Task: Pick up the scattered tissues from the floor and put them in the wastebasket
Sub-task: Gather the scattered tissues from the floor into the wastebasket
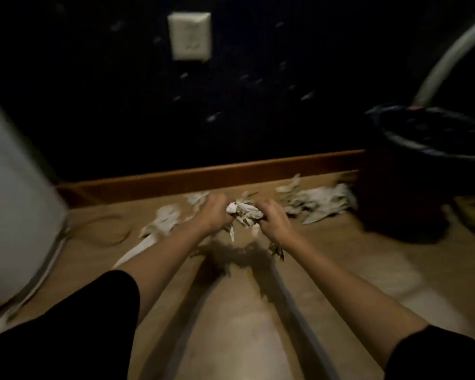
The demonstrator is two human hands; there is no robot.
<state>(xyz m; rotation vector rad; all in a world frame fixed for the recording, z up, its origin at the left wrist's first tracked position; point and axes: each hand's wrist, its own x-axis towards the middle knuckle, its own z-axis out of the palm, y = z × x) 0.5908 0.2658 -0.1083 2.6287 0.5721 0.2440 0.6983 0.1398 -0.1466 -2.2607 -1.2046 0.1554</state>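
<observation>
Tissues, crumpled wad bunched between our left hand and right hand, both closed on it above the floor, more strewn along the baseboard toward the wastebasket; light, soft, tearable, we judge, best gathered by the bunched middle.

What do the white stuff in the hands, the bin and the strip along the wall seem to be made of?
The wad held between both hands looks like thin soft tissue paper: matte, crumpled, torn at the edges. The bin is too dark to judge; a shiny liner at its rim suggests plastic film. The skirting strip looks like varnished wood: warm brown with a slight sheen.
</observation>
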